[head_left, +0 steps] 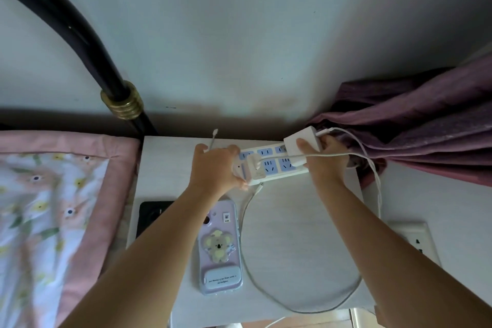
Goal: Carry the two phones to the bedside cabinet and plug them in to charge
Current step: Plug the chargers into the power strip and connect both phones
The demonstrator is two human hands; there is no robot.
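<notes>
A phone in a lilac koala case lies face down on the white bedside cabinet. A black phone lies to its left, partly under my left forearm. A white power strip with blue sockets sits at the cabinet's back. My left hand grips the strip's left end and a white cable whose plug tip sticks up. My right hand holds a white charger block over the strip's right end. Another charger sits plugged in the strip.
A white cable loops across the cabinet's front right. A bed with a pink floral quilt and black frame stands left. Purple curtain bunches at the right. A wall socket plate is low right.
</notes>
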